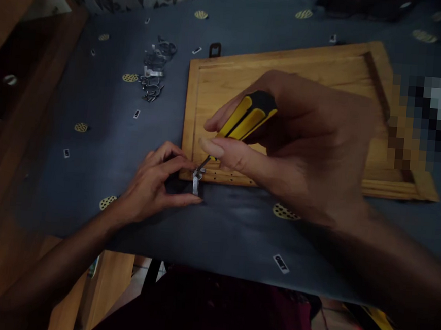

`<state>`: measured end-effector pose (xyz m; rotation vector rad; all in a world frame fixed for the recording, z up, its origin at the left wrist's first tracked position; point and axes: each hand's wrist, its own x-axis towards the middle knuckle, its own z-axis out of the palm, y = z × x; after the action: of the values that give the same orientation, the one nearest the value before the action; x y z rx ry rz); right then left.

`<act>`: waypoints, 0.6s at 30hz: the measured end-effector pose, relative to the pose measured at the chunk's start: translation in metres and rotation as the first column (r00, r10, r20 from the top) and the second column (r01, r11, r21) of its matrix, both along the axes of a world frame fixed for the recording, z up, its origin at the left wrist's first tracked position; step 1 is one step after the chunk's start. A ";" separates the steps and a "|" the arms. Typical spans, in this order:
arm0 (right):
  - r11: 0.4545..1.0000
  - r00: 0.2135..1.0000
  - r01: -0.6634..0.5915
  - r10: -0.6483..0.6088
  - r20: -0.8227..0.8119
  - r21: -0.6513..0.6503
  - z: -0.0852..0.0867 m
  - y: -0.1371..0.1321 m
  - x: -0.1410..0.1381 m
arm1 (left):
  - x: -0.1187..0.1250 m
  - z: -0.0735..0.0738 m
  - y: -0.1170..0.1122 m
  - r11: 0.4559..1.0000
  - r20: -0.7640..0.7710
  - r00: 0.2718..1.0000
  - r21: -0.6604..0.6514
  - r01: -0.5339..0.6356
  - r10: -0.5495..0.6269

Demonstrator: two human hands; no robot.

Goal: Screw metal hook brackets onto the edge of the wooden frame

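Observation:
My right hand (306,141) is closed round a screwdriver (247,117) with a yellow and black handle. It slants down to the left, its tip at a small metal bracket (195,182) on the near left corner of a wooden panel (190,106). Fingers of my left hand (154,182) pinch this bracket from the left, with the thumb at its lower end and the fingertips by its top. A row of small dark holes runs along the panel's near edge. My right hand hides much of the panel's middle.
Several metal fittings (153,73) lie in a loose pile left of the panel. A small dark bracket-like piece (215,49) rests against its far edge. The blue patterned tablecloth (215,236) ends at my lap. A wooden cabinet (14,118) borders the left side.

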<state>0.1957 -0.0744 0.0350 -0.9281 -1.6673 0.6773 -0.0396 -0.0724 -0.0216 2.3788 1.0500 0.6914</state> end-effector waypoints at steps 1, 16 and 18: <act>1.000 1.000 -0.013 0.013 0.001 -0.010 0.001 0.001 0.001 | 0.000 0.000 0.000 1.000 -0.010 1.000 0.005 -0.003 0.003; 1.000 0.999 -0.020 0.020 -0.036 0.013 -0.002 -0.001 -0.007 | -0.001 -0.001 0.001 1.000 -0.026 1.000 0.010 -0.015 0.015; 0.998 0.998 0.054 -0.053 -0.018 0.044 -0.002 -0.003 -0.008 | -0.001 -0.001 0.001 1.000 -0.018 1.000 -0.004 -0.009 0.009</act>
<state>0.1877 -0.0771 0.0329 -0.9294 -1.6305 0.6086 -0.0408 -0.0719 -0.0221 2.3826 1.0693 0.6711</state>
